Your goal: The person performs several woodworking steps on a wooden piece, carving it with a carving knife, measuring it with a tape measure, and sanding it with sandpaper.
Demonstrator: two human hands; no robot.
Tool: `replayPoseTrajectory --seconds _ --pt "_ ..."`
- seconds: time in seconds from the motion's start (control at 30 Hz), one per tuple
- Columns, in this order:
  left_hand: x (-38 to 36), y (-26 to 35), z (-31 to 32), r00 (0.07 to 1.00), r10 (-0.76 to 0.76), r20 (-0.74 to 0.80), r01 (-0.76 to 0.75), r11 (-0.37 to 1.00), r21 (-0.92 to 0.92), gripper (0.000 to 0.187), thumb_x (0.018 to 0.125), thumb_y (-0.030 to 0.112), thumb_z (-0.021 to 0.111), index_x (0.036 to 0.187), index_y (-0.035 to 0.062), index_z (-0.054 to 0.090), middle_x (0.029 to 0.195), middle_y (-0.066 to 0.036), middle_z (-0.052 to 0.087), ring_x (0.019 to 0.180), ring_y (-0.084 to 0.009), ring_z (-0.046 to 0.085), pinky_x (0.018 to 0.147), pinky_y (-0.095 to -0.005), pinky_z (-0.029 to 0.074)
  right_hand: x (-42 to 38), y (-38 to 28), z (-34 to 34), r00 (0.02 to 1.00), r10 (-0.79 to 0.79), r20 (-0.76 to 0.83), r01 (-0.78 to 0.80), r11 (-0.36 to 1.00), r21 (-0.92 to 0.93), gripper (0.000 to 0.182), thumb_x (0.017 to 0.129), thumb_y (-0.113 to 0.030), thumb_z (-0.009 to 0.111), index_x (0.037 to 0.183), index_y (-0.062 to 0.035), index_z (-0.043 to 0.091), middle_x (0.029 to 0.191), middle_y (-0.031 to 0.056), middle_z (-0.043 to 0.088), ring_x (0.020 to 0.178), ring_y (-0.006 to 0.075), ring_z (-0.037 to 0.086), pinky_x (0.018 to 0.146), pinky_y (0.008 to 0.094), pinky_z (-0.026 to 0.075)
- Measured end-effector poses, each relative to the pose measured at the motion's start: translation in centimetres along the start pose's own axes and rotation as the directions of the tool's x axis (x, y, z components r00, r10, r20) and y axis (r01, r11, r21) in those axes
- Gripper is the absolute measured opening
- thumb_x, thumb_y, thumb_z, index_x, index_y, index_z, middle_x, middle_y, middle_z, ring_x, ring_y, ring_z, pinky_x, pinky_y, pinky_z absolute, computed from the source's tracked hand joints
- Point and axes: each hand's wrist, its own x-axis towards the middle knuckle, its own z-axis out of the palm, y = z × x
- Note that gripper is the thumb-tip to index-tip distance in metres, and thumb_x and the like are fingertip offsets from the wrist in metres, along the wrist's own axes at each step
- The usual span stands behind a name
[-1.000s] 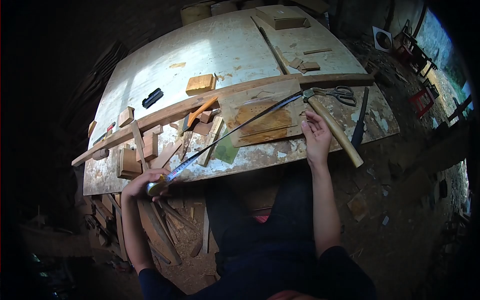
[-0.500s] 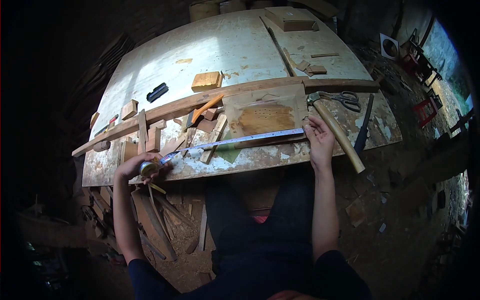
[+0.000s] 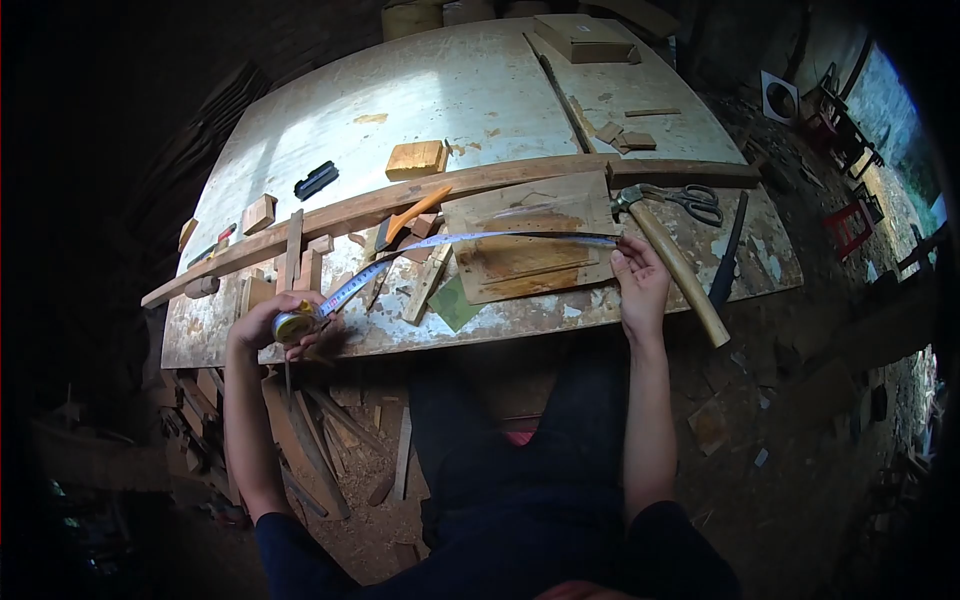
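Note:
My left hand (image 3: 275,322) is closed around the round case of a tape measure (image 3: 297,324) near the table's front left edge. From the case the blade (image 3: 460,238) runs to the right, arching upward over a flat wooden board (image 3: 530,255). My right hand (image 3: 641,275) pinches the far end of the blade between thumb and fingers, at the board's right edge. Beneath the blade, left of the board, lie a light wood strip (image 3: 428,285) and a green piece (image 3: 456,304). An orange-handled tool (image 3: 415,215) rests behind the blade.
On the worktable (image 3: 480,90), a long wooden bar (image 3: 350,212) lies across. A hammer (image 3: 675,268), scissors (image 3: 697,204) and a dark file-like tool (image 3: 730,255) are right of my right hand. Wood blocks (image 3: 417,159), a black object (image 3: 316,180) and a box (image 3: 585,38) are farther back.
The blade, nearly straight before, now bows upward and lies farther back over the board. My left hand has moved slightly left with the case. The end in my right hand has shifted a little back.

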Motion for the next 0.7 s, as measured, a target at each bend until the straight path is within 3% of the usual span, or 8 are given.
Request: replayPoseTrajectory --seconds 0.23,0.27,0.47,0.67,0.7 --pt "0.7 0.1 0.8 0.998 -0.055 -0.036 0.058 0.996 0.064 0.065 0.1 0.057 0.06 0.129 -0.0009 0.065 0.079 -0.016 0.066 0.054 -0.0222 0.063 0.044 -0.0294 0.05 -0.2 -0.9 0.3 1.0 -0.01 0.006 0.01 1.0 0.0 0.05 0.105 0.005 0.068 0.153 0.0025 0.057 0.12 0.0109 0.074 0.111 0.0111 0.069 0.099 0.0249 0.054" --pt "0.6 0.3 0.9 0.999 -0.048 -0.003 0.048 0.998 0.027 0.059 0.103 0.051 0.059 0.134 0.0 0.064 0.079 -0.012 0.069 0.054 -0.0184 0.065 0.047 -0.0282 0.053 -0.2 -0.8 0.4 1.0 -0.005 0.006 0.005 1.0 0.0 0.05 0.105 0.005 0.068 0.153 0.0032 0.057 0.12 0.0097 0.073 0.11 0.0103 0.068 0.099 0.0242 0.054" --pt "0.1 1.1 0.7 1.0 -0.023 0.013 0.021 0.991 0.133 0.061 0.099 0.051 0.063 0.13 -0.0011 0.066 0.083 -0.015 0.069 0.058 -0.0201 0.065 0.047 -0.0311 0.053 -0.2 -1.0 0.4 1.0 -0.001 0.002 0.001 1.0 0.005 0.048 0.105 0.004 0.069 0.152 0.0042 0.058 0.119 0.0079 0.073 0.109 0.0088 0.068 0.099 0.023 0.054" --pt "0.6 2.1 1.4 0.998 -0.06 0.029 0.052 0.975 0.217 0.06 0.098 0.047 0.065 0.133 -0.0023 0.067 0.084 -0.013 0.071 0.059 -0.0171 0.065 0.049 -0.0283 0.051 -0.2 -1.0 0.3 1.0 -0.002 0.003 0.002 1.0 0.018 0.044 0.105 0.005 0.069 0.148 0.0033 0.061 0.117 0.0089 0.074 0.108 0.0098 0.069 0.098 0.0239 0.054" --pt "0.7 2.0 1.5 1.0 -0.006 0.021 0.0 0.967 0.254 0.06 0.098 0.046 0.066 0.133 -0.0028 0.068 0.084 -0.012 0.071 0.058 -0.0162 0.064 0.049 -0.0278 0.05 -0.3 -1.0 0.4 1.0 0.0 -0.001 0.0 1.0 0.02 0.044 0.105 0.005 0.069 0.147 0.0034 0.061 0.117 0.0088 0.074 0.108 0.0098 0.069 0.098 0.0239 0.054"
